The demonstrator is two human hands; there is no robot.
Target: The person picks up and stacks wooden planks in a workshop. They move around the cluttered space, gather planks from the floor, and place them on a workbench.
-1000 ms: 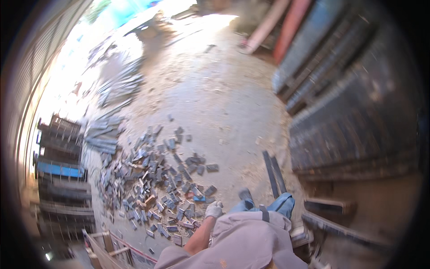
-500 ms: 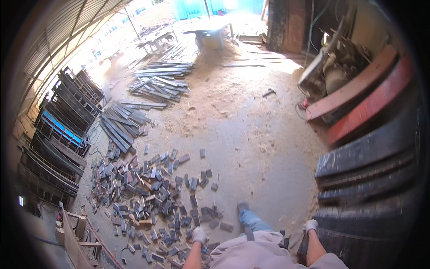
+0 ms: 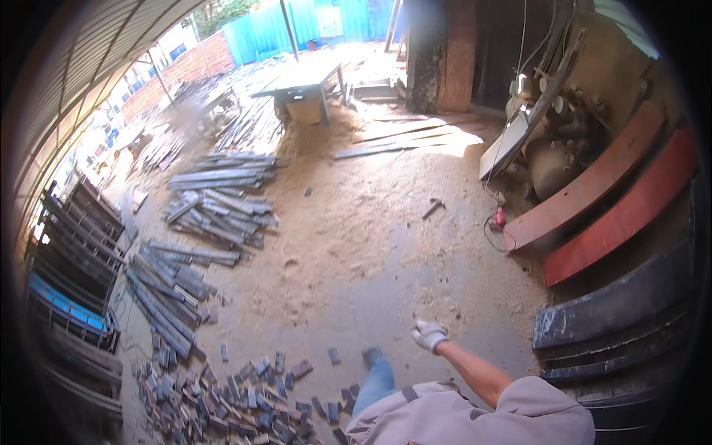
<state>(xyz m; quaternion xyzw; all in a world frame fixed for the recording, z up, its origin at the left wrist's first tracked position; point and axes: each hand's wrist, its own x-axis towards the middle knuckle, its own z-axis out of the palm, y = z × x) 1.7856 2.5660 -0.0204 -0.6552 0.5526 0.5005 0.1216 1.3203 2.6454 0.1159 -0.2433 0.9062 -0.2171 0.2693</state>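
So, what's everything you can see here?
blocks: many, mostly dark, lower-left floor
strips: many, greyish, left of centre
hammer: one, dark, floor right of centre
red panels: two, reddish, right
dark panels: several, blackish, lower right
frames: several, mostly black, far left
table: one, yellowish base, upper centre-left
fence: one, blue, beyond table
brick wall: one, reddish, upper left
sawdust: uncounted, tan, across floor
right hand: one, whitish glove, lower centre
leg: one, blue, lower centre

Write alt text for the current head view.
A gloved right hand is held out over a dusty floor; the left hand is out of view. Small dark blocks lie scattered at lower left, with planks piled beyond; a hammer lies ahead, two red boards at right.
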